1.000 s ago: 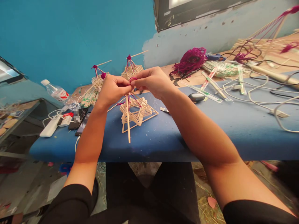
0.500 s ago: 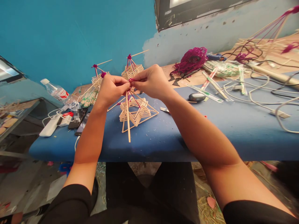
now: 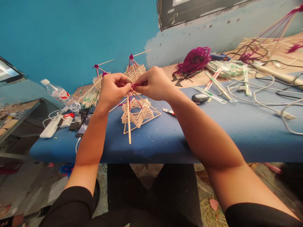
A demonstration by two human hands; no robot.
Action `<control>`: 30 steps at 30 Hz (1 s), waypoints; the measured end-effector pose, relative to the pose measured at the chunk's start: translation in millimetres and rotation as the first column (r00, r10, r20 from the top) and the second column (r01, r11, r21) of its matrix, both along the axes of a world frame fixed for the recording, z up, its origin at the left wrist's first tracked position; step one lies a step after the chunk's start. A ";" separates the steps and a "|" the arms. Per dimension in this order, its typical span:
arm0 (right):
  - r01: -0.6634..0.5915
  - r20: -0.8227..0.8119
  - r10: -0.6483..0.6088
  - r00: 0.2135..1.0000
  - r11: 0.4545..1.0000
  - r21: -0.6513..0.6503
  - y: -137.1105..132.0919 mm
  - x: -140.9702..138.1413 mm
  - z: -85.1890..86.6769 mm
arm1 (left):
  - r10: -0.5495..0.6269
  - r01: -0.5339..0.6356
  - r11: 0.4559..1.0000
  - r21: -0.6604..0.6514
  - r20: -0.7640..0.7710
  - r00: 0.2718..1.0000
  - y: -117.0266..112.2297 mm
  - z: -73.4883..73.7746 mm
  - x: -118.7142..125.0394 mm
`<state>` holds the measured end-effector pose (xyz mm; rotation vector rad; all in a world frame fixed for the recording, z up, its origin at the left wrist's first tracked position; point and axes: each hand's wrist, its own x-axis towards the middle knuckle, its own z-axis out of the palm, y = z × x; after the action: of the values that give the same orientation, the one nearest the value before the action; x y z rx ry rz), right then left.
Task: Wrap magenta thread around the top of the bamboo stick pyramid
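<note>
A star-shaped frame of stacked wooden sticks [image 3: 139, 121] rests on the blue table in front of me. Magenta yarn [image 3: 133, 86] rises from it to a gathered point between my fingertips. My left hand [image 3: 111, 88] is closed in a pinch at that point, by the upper end of a slanting stick [image 3: 129, 123]; its fingertips partly hide the yarn. My right hand [image 3: 155, 83] pinches the yarn just to the right, nearly touching the left fingertips. Two similar stick pieces with magenta tops, one being this stick frame [image 3: 134, 72], stand behind my hands.
Right of the frame lies a utility knife [image 3: 168, 111]. A magenta yarn bundle [image 3: 195, 60], a dark mouse-like object [image 3: 200, 98], wrapped sticks [image 3: 219, 85] and white cables [image 3: 255, 91] spread rightward. A plastic bottle [image 3: 56, 91], phone [image 3: 84, 124] and white power strip [image 3: 50, 126] sit left.
The small yarn loop between my fingertips has drawn in to a tighter bunch. My right hand has shifted slightly; the stick frame stays almost in place.
</note>
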<state>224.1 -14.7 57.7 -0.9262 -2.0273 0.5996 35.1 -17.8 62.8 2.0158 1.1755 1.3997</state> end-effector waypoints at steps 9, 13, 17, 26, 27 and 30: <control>-0.283 -0.387 0.129 0.913 0.884 -0.372 8.3 -1.4 -4.5 | -0.031 0.039 0.978 0.206 -0.045 0.999 1.0 -2.4 0.1; -0.352 -0.486 0.123 0.866 0.839 -0.415 10.9 -1.0 -5.4 | -0.069 0.082 0.950 0.301 -0.054 0.996 -2.9 -1.9 -1.2; -0.378 -0.527 0.114 0.842 0.822 -0.426 12.5 0.2 -6.1 | -0.163 0.188 0.939 0.287 -0.108 0.981 -5.2 -2.4 -2.7; -0.394 -0.554 0.093 0.827 0.800 -0.453 18.1 5.8 -7.4 | -0.083 0.113 0.958 0.263 -0.124 0.989 -1.2 -8.4 -1.6; -0.392 -0.553 0.089 0.829 0.797 -0.460 18.0 7.4 -6.4 | -0.076 0.111 0.954 0.277 -0.133 0.988 -0.3 -8.6 -1.9; -0.385 -0.532 0.091 0.842 0.792 -0.474 18.9 13.1 -4.5 | -0.095 0.129 0.936 0.327 -0.120 0.988 3.3 -8.6 -4.1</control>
<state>237.2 4.2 53.2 -0.7245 -1.5227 1.4916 31.0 -14.5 54.2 2.3704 0.8900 1.5377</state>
